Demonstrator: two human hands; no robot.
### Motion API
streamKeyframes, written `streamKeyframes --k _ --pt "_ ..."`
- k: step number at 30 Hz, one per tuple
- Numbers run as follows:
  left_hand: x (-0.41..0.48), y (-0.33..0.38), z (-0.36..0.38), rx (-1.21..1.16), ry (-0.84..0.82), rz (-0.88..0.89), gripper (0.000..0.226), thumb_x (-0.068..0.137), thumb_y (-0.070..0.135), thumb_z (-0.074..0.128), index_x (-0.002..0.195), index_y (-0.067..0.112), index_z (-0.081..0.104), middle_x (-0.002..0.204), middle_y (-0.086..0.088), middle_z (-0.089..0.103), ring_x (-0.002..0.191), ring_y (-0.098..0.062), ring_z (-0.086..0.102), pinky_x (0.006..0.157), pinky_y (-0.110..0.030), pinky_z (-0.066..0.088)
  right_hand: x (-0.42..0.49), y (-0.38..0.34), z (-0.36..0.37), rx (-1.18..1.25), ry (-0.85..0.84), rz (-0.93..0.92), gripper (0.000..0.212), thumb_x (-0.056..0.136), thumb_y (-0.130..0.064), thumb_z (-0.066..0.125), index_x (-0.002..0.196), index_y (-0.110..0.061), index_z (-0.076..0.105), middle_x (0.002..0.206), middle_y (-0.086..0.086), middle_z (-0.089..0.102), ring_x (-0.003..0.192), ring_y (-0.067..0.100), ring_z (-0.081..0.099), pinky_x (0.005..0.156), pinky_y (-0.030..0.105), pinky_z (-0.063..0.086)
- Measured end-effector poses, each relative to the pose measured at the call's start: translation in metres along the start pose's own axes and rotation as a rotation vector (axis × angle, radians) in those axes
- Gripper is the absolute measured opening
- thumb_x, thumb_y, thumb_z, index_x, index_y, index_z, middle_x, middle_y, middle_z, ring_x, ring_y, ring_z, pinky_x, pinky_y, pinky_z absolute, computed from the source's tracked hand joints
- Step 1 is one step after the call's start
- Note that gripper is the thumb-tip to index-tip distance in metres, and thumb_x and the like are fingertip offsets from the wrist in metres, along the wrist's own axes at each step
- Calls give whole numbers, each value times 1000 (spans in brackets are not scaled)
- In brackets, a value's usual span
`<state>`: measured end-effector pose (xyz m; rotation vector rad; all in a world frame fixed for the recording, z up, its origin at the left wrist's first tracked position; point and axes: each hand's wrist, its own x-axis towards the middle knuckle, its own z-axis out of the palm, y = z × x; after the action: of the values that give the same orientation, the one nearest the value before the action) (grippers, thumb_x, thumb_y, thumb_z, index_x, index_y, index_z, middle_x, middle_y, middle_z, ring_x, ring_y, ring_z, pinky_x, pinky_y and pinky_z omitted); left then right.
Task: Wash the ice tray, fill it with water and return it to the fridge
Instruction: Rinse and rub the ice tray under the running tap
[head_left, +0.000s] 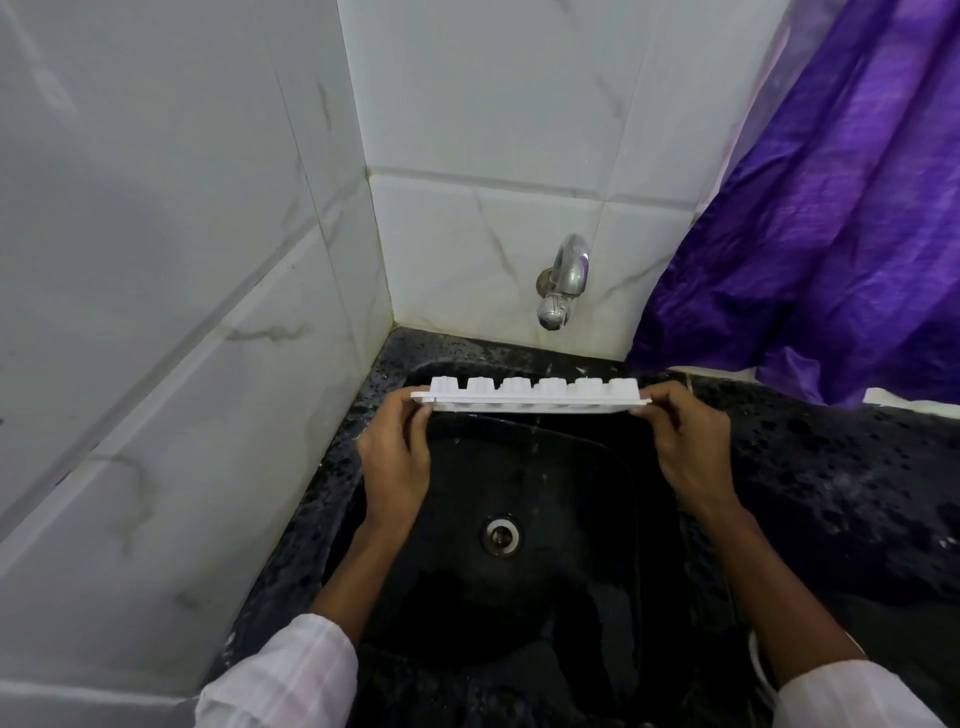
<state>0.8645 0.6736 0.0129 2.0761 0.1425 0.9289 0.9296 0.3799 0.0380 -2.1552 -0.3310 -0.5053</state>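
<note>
Bare left hand and right hand, forearms uncovered; loose white, faintly striped sleeves at the lower corners.

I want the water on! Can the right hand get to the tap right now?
Probably, but not at once. The right hand grips one end of the ice tray, so it must let go first. Nothing stands between it and the tap.

A chrome tap is mounted on the white marbled tiles beyond the fingers. A black sink with a metal drain is seen below them, set in a wet speckled black desk. A purple curtain is hung to their right, draped down towards the desk's far edge.
</note>
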Motion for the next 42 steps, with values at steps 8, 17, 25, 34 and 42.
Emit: streamKeyframes --k 8,17,25,34,42 --pt "-22 -33 -4 84 -256 -126 13 94 5 65 106 8 67 98 2 74 89 -14 70 76 -29 57 -27 22 17 -78 -178 160 12 87 -1 67 80 -10 66 72 -1 68 69 6 64 63 13 46" --pt "-40 -38 4 -44 -387 -314 30 100 21 56 130 15 63 114 2 70 100 -11 67 82 -28 56 -31 27 31 38 -75 437 19 94 -15 61 111 -17 68 95 -8 69 85 -4 60 75 14 47" --pt "-30 -25 22 -379 -487 -697 32 106 22 48 137 28 52 123 2 69 106 -13 70 90 -43 60 -11 27 39 75 18 535 27 94 -17 61 121 -14 61 98 0 67 85 9 62 74 18 45" --pt "-1 -16 40 -574 -395 -879 33 106 14 47 138 14 54 114 -4 73 101 -17 72 73 -33 62 18 29 59 -106 -53 290 25 94 -20 56 118 -15 61 119 0 62 111 17 55 98 30 42" --pt "14 -12 51 -578 -388 -855 27 105 14 49 130 17 57 106 -3 76 92 -15 75 70 -32 62 36 26 87 -287 -207 7 21 94 -27 52 109 -22 66 142 8 47 137 27 37 111 53 34"
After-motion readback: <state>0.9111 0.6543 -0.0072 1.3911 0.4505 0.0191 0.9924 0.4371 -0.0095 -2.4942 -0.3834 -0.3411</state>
